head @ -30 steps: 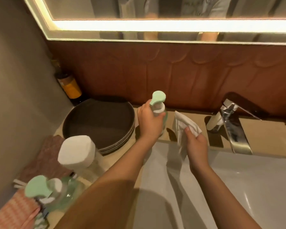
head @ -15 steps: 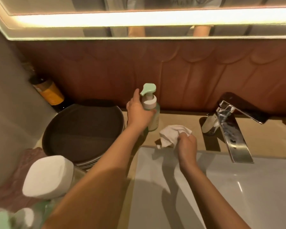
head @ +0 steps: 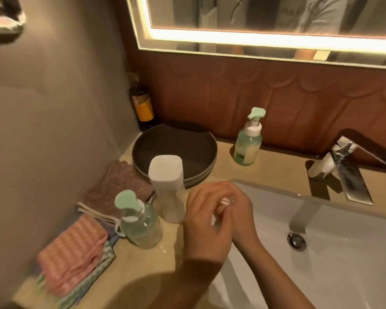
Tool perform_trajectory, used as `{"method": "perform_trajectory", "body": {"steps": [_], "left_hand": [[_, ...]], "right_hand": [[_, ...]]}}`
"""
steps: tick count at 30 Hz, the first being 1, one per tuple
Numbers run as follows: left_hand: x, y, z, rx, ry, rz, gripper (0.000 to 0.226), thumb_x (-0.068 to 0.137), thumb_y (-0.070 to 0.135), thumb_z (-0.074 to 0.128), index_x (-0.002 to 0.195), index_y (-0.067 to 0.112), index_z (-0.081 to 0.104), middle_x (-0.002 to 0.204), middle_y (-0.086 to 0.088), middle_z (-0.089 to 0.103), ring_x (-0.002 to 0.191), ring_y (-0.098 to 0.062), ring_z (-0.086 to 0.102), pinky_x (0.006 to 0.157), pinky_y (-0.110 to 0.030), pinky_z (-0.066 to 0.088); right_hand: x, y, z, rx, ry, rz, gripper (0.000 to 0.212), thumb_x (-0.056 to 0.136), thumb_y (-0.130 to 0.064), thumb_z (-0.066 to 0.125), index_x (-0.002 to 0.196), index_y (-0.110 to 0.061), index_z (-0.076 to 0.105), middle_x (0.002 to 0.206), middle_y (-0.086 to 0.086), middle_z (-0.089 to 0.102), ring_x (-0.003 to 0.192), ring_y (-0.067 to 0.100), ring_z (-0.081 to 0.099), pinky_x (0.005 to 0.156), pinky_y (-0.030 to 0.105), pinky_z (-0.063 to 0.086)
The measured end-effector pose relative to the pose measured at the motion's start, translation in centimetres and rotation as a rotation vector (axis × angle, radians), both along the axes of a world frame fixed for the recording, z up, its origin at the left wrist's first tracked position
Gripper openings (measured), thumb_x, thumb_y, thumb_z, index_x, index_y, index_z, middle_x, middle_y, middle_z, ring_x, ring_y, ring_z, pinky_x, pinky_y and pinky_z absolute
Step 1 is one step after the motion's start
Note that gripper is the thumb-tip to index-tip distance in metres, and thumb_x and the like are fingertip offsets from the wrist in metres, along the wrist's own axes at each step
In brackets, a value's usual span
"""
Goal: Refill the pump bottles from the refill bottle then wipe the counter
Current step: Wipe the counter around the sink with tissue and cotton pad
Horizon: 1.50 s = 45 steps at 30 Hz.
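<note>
The person's left hand [head: 204, 221] and right hand [head: 242, 216], low in the centre of the frame, are bare. The left forearm [head: 187, 282] and right forearm [head: 276, 275] are likewise uncovered down to the bottom edge. In the lit mirror [head: 143, 30] at the upper right, a pale grey T-shirt [head: 316, 16] with dark looping print shows, blurred.

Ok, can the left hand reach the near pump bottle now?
Probably yes: the near pump bottle stands just left of the left hand, nothing between. The refill bottle stands close behind it, and a white wipe shows between that hand and the right hand.
</note>
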State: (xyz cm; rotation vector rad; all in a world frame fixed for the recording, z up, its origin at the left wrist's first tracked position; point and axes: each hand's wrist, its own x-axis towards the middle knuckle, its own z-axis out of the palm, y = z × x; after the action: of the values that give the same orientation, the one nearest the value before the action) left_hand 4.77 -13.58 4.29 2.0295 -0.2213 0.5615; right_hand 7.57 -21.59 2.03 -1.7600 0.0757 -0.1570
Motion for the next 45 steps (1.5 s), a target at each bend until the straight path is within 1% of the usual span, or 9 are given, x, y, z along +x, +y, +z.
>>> {"method": "perform_trajectory", "body": {"steps": [3, 5, 7, 11, 14, 26, 31, 34, 45], "left_hand": [[-2.0, 3.1, -0.9, 0.057, -0.241, 0.232, 0.035, 0.076, 0.016, 0.061, 0.110, 0.024, 0.057, 0.111, 0.009, 0.056, 0.110, -0.009, 0.048, 0.103, -0.018, 0.031], [-2.6, 4.8, -1.5, -0.024, -0.237, 0.458, 0.051, 0.070, 0.016, 0.069, 0.117, 0.022, 0.049, 0.117, 0.004, 0.047, 0.113, -0.014, 0.043, 0.104, -0.034, 0.034], [-2.8, 6.5, -2.3, -0.101, -0.182, 0.611, 0.074, 0.063, 0.010, 0.081, 0.125, 0.020, 0.042, 0.124, 0.000, 0.039, 0.119, -0.021, 0.037, 0.102, -0.046, 0.035], [-2.2, 9.3, -3.8, -0.145, 0.184, 0.630, 0.112, 0.057, 0.020, 0.089, 0.143, 0.033, 0.020, 0.144, -0.001, 0.029, 0.135, -0.021, 0.023, 0.110, -0.046, 0.023], [-1.6, 10.7, -5.7, -0.179, 0.302, 0.523, 0.123, 0.056, 0.025, 0.090, 0.147, 0.037, 0.007, 0.140, -0.003, 0.044, 0.129, -0.026, 0.039, 0.106, -0.050, 0.035], [0.2, 12.0, -6.8, -0.165, 0.413, 0.410, 0.108, 0.055, 0.023, 0.091, 0.141, 0.030, 0.027, 0.128, -0.002, 0.057, 0.115, -0.026, 0.055, 0.090, -0.041, 0.048], [-0.1, 10.2, -6.7, -0.165, 0.410, 0.381, 0.105, 0.053, 0.026, 0.091, 0.137, 0.034, 0.029, 0.124, 0.001, 0.059, 0.111, -0.022, 0.056, 0.087, -0.035, 0.045], [0.5, 8.1, -6.1, -0.171, 0.391, 0.329, 0.099, 0.055, 0.025, 0.090, 0.133, 0.039, 0.031, 0.122, 0.006, 0.058, 0.112, -0.019, 0.055, 0.086, -0.032, 0.044], [10.8, -2.3, -2.0, -0.061, 0.452, 0.070, 0.105, 0.058, 0.045, 0.084, 0.139, 0.042, 0.017, 0.125, 0.012, 0.053, 0.118, -0.021, 0.050, 0.094, -0.050, 0.048]], "right_hand": [[0.3, 2.7, -0.3, -0.087, 0.060, 0.017, 0.034, 0.078, -0.022, 0.075, 0.106, -0.030, 0.058, 0.101, -0.015, 0.061, 0.092, 0.002, 0.056, 0.072, 0.005, 0.045], [0.6, 4.0, -0.7, -0.108, 0.109, 0.015, 0.059, 0.071, -0.031, 0.081, 0.121, -0.034, 0.052, 0.116, -0.013, 0.057, 0.104, 0.005, 0.054, 0.087, 0.015, 0.044], [0.9, 4.9, -1.4, -0.165, 0.139, 0.051, 0.076, 0.067, -0.032, 0.084, 0.133, -0.031, 0.045, 0.133, -0.010, 0.051, 0.119, 0.010, 0.049, 0.097, 0.024, 0.041], [1.3, 6.0, -2.4, -0.281, 0.148, 0.108, 0.088, 0.065, -0.036, 0.084, 0.141, -0.029, 0.039, 0.142, -0.008, 0.047, 0.127, 0.015, 0.046, 0.102, 0.031, 0.040], [1.8, 6.3, -2.5, -0.323, 0.122, 0.132, 0.083, 0.067, -0.033, 0.083, 0.138, -0.028, 0.041, 0.138, -0.008, 0.050, 0.123, 0.015, 0.049, 0.096, 0.027, 0.042], [4.2, 5.8, -2.7, -0.355, 0.107, 0.241, 0.067, 0.067, -0.034, 0.083, 0.123, -0.031, 0.047, 0.120, -0.011, 0.056, 0.100, 0.005, 0.048, 0.088, 0.030, 0.047], [3.2, 4.3, -2.7, -0.241, 0.054, 0.064, 0.063, 0.064, -0.033, 0.085, 0.112, -0.041, 0.043, 0.111, -0.020, 0.050, 0.104, 0.006, 0.049, 0.088, 0.023, 0.044], [3.4, 1.3, -2.1, -0.183, 0.058, -0.055, 0.065, 0.064, -0.035, 0.085, 0.114, -0.040, 0.044, 0.113, -0.019, 0.050, 0.106, 0.009, 0.050, 0.090, 0.029, 0.046], [7.0, -11.6, -1.8, -0.142, 0.077, -0.463, 0.063, 0.071, -0.031, 0.081, 0.125, -0.019, 0.051, 0.119, -0.005, 0.055, 0.113, 0.018, 0.051, 0.099, 0.040, 0.045]]}}
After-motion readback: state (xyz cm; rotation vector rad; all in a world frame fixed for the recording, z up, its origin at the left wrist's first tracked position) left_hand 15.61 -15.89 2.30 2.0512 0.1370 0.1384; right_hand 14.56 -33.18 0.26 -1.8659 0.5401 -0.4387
